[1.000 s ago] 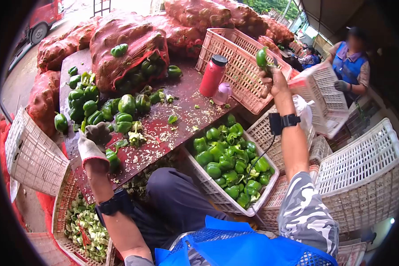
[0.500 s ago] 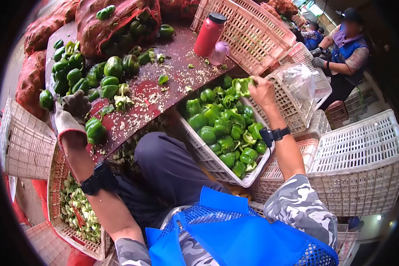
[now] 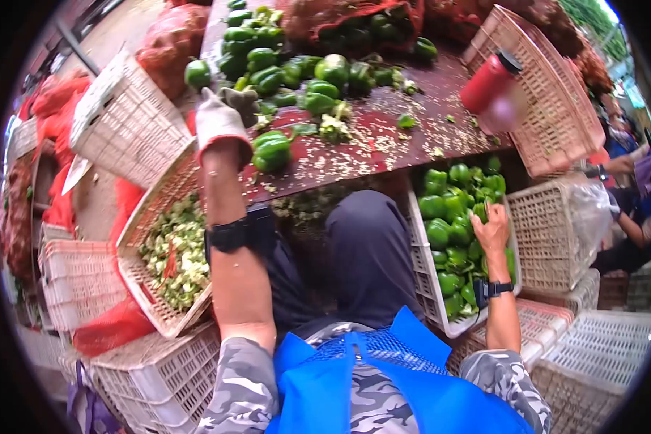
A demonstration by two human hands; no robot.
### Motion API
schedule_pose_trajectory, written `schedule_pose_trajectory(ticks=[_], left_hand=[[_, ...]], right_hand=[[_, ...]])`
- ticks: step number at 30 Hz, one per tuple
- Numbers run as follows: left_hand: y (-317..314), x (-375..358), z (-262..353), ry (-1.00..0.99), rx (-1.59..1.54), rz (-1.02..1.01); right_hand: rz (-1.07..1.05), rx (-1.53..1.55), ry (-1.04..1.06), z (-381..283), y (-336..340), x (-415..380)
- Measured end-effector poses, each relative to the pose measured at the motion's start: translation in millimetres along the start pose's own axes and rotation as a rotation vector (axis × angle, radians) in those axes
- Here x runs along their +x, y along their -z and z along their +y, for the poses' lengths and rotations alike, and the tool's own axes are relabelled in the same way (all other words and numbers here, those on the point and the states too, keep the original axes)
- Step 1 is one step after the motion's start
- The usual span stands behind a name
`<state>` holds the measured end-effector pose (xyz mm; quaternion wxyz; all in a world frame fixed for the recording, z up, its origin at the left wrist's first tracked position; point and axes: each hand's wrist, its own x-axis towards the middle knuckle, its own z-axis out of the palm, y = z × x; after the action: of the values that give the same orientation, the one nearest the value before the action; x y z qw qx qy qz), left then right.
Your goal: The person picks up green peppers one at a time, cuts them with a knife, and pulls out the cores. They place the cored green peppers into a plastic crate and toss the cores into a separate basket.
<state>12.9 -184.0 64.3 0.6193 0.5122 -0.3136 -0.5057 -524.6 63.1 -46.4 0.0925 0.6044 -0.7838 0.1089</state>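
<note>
My left hand (image 3: 228, 116), in a pale work glove with dark grey fingers, is at the left edge of the dark red table. Its thumb and fingers look apart, and I make out nothing held. Green bell peppers (image 3: 264, 59) are heaped just beyond it, and a single green bell pepper (image 3: 271, 150) sits close by on its right. My bare right hand (image 3: 492, 230) is low over a pale crate (image 3: 428, 289) full of green peppers (image 3: 452, 210). Its fingers are apart, touching or just above the peppers; their tips partly blend with them.
Pale seeds and a cut pepper core (image 3: 334, 129) lie on the table (image 3: 383, 155). A red bottle (image 3: 488, 81) stands beside a leaning crate (image 3: 539, 94). A crate of cores (image 3: 173, 253) is at my left. Another person's arm (image 3: 633, 228) shows at far right.
My view has swung left, so everything sits farther right. My right hand has let go of the cut pepper at the crate's far corner and drawn back over the peppers. My left hand stays near the heap.
</note>
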Motion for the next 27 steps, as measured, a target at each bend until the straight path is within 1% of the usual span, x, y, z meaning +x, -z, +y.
schedule_pose_trajectory(ticks=[1,2,3,4,5,6,7,8,9,10,11,12,13,14,16,18,19,20,22,23,24,25,26,27], left_hand=[[10.5,10.2,-13.2,-0.043,0.001,-0.020],[8.4,0.6,-14.1,-0.268,0.489,-0.012],[5.1,-10.6,-13.0,-0.493,0.974,0.110],[3.3,-22.2,-11.1,-0.541,1.300,0.060],[-2.8,-26.6,-17.5,-0.376,1.385,0.020],[-14.7,-35.1,-17.1,-0.211,1.458,-0.020],[-18.2,-53.9,-19.3,-0.355,1.553,-0.157],[-10.4,-43.3,-50.3,-0.493,1.679,-0.222],[-11.6,-39.5,-71.2,-0.436,1.623,-0.117],[-15.0,-35.5,-89.0,-0.382,1.563,-0.016],[-13.3,-25.2,-106.4,-0.456,1.602,0.033],[-18.2,-29.0,-98.9,-0.445,1.599,0.020],[-23.2,-33.7,-91.9,-0.436,1.597,0.003],[-29.1,-37.8,-86.5,-0.427,1.592,-0.014],[-25.2,-34.1,-92.2,-0.358,1.446,0.089],[-21.6,-41.1,-83.4,-0.452,1.492,0.054],[-21.3,-39.0,-81.8,-0.377,1.509,0.075],[-14.9,-33.2,-81.1,-0.419,1.528,0.014],[4.5,-0.6,-106.2,-0.442,1.538,-0.002],[0.6,-16.4,-82.2,-0.614,1.522,-0.114],[-5.7,-23.0,-68.9,-0.465,1.379,-0.059],[-3.4,-16.0,-75.8,-0.303,1.023,-0.068],[0.7,-8.8,-83.7,-0.142,0.666,-0.074],[-6.5,-14.8,-72.0,0.048,0.278,-0.167]], right_hand=[[0.019,-0.009,0.033,-0.2,-7.7,-4.3],[0.041,-0.023,0.063,1.1,-14.9,-4.7],[0.015,-0.006,0.068,-0.7,-12.3,0.2],[-0.014,0.010,0.070,0.6,-6.8,2.3],[-0.044,0.024,0.068,-0.9,3.5,3.5],[-0.073,0.124,-0.014,-7.0,18.4,8.2],[-0.105,0.224,-0.093,-13.4,34.0,13.6],[-0.138,0.321,-0.172,-16.4,42.8,16.8],[-0.001,0.309,-0.079,-0.8,31.4,17.1],[-0.064,0.479,-0.229,-0.6,34.4,19.0],[-0.126,0.650,-0.383,-7.9,40.8,20.3],[-0.188,0.820,-0.542,-16.6,44.7,18.7],[-0.185,1.107,-0.583,-28.7,44.2,14.6],[-0.191,1.297,-0.595,-39.0,41.8,12.4],[-0.282,1.589,-0.737,-49.7,34.6,10.8],[-0.314,1.738,-0.829,-66.9,25.8,8.2],[-0.314,1.822,-0.859,-76.5,20.2,5.5],[-0.323,1.886,-0.837,-84.1,10.5,2.6],[-0.321,1.920,-0.887,-112.3,10.8,-0.1],[-0.314,1.944,-0.878,-124.9,10.4,-1.6],[-0.306,1.971,-0.869,-137.6,10.2,-3.7],[-0.332,1.985,-0.847,-149.5,12.1,-8.3],[-0.365,2.009,-0.765,-158.9,8.1,-15.4],[-0.334,1.916,-0.746,-169.4,11.5,-23.7]])
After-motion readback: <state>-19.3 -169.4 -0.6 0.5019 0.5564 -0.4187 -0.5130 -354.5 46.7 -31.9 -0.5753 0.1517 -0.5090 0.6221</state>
